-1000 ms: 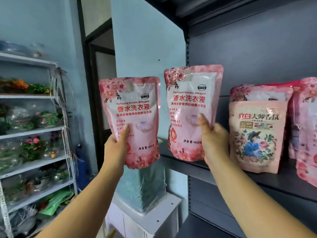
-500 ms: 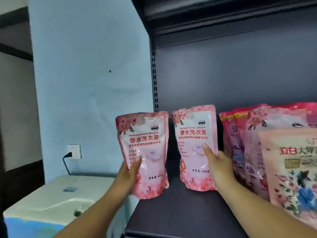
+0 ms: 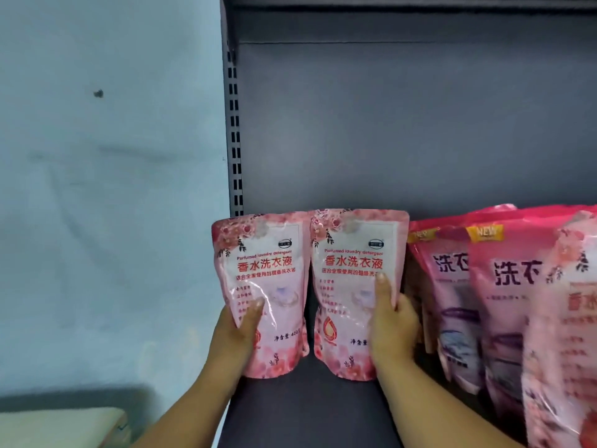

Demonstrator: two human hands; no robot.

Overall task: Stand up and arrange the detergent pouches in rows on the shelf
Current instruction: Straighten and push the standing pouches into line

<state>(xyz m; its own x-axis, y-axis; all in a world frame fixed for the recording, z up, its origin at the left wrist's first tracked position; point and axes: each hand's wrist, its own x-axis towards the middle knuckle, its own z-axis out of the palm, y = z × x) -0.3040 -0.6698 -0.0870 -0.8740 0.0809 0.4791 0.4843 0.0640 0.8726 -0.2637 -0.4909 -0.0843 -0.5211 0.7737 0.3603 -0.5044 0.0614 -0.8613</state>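
We look from one head-worn wide-angle camera, facing straight into the dark grey metal shelf (image 3: 303, 412) from close by, our forearms entering from below; the pale blue wall (image 3: 106, 221) fills the left.

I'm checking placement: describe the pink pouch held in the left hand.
The left pouch is glossy pale-pink plastic with rose prints, red Chinese lettering and "Perfumed laundry detergent". It stands upright at the far left end of the dark shelf, beside an identical pouch; their edges seem to meet. The left hand grips its lower left side, thumb across the front.
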